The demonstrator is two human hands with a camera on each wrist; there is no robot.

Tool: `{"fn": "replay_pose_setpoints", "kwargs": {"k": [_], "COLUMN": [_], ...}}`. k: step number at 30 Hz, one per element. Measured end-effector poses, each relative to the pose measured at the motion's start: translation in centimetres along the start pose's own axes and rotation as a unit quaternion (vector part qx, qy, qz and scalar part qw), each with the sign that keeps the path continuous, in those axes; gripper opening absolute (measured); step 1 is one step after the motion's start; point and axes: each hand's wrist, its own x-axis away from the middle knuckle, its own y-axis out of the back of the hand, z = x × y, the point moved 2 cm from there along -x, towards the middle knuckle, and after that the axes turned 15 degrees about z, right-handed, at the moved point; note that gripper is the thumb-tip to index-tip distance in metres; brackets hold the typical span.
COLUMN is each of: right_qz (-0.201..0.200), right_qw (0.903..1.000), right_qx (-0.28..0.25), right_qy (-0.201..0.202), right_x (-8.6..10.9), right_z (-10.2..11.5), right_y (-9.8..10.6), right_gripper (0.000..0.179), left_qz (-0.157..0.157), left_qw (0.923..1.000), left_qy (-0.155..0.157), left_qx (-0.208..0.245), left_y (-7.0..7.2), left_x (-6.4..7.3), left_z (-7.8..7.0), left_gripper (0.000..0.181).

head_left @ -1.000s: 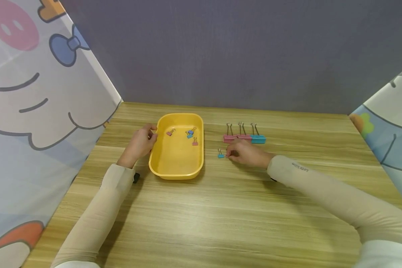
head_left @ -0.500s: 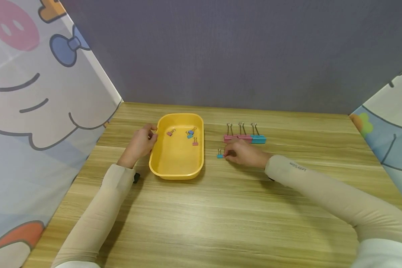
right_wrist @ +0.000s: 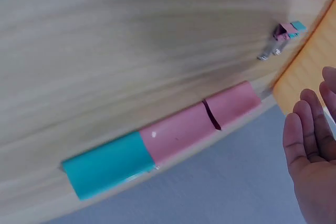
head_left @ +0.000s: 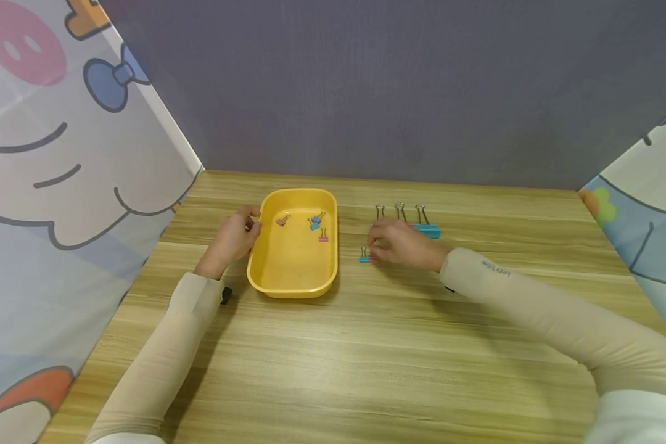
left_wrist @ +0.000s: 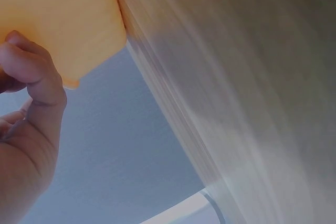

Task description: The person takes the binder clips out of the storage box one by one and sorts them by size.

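Note:
My left hand holds the left rim of a yellow tray, its curled fingers also against the tray wall in the left wrist view. Inside the tray lie several small pink and blue binder clips. To its right, a small blue binder clip and a small pink binder clip stand side by side on the table. Just above them is my right hand, apart from the clips in the right wrist view, its fingers loosely bent and holding nothing.
Behind the right hand, large binder clips stand in a row: a blue one and two pink ones. In the head view the hand covers much of the pink ones. A grey panel rises at the table's back edge.
My right hand slid the small pink binder clip left against the small blue one, then let go and lifted slightly. The left hand and tray have stayed put.

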Motion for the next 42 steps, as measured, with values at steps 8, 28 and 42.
{"fn": "replay_pose_setpoints", "kwargs": {"k": [8,28,42], "right_qz": [-0.027,0.000,0.046], "right_qw": [0.9994,0.9995,0.9985], "right_qx": [0.015,0.025,0.023], "right_qy": [0.017,0.018,0.016], "right_x": [-1.0,-5.5,-8.7], "right_z": [0.8,3.9,4.3], "right_y": [1.5,2.5,1.9], "right_gripper": [0.009,0.010,0.016], "left_qz": [0.005,0.006,0.006], "left_qw": [1.0000,1.0000,0.9999], "left_qy": [0.001,0.003,0.003], "left_qx": [0.004,0.003,0.007], "left_y": [0.0,0.0,0.0], "left_x": [0.1,0.2,0.1], "left_z": [-0.1,-0.3,-0.3], "left_gripper": [0.029,0.030,0.031]}}
